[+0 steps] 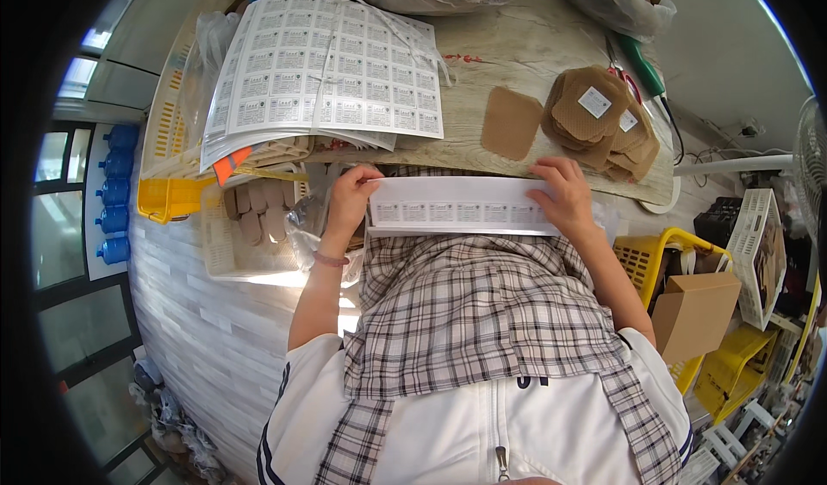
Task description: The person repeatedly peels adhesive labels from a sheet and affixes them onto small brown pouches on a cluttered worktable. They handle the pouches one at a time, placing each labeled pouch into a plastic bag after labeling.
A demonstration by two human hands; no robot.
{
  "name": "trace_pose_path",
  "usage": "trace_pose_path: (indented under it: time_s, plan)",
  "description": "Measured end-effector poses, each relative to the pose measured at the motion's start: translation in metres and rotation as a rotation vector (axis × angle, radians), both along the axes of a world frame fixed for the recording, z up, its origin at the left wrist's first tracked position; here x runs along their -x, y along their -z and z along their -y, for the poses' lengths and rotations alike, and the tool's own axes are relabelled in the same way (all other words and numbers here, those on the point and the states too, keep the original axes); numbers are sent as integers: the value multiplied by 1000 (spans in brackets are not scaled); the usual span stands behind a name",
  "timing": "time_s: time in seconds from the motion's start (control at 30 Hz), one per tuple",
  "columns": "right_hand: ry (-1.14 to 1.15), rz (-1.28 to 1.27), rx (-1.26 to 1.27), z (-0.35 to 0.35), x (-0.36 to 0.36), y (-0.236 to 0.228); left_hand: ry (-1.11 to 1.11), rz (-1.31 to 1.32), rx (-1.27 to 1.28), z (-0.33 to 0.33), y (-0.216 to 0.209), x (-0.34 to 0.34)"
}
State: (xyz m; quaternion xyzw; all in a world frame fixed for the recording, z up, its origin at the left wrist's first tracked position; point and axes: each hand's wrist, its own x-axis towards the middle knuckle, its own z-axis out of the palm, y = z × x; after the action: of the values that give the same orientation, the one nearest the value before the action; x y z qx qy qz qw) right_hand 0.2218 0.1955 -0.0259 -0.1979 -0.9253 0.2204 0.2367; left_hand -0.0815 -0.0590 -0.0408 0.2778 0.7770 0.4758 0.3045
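From here I see the white label sheet (461,204) over the plaid apron (457,300), its left end pinched by the left hand (348,202). The right hand (565,201) curls loosely over the other end (gripping, I can't tell), presumably keeping it flat. Brown pieces (570,127) lie rightward, probably for easy reach.

Smooth paper label sheet (461,194); matt cloth apron (465,304); wood-look tabletop (517,41).

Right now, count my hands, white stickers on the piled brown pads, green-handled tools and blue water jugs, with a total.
Left hand and right hand on the label sheet: 2
White stickers on the piled brown pads: 2
Green-handled tool: 1
Blue water jugs: 5
Total: 10
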Motion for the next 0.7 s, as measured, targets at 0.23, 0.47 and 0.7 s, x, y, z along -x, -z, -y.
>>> trace_pose_path:
  time_s: [0.23, 0.47, 0.7]
  plan:
    - [-30, 119, -80, 22, -44, 4, 138, -666, 167, 11, -12, -15]
    - [-28, 119, -101, 25, -38, 6, 687, -535, 407, 16, -61, 5]
    - [-167, 95, -126, 15, -19, -4, 903, -777, 235, -57, -51, -56]
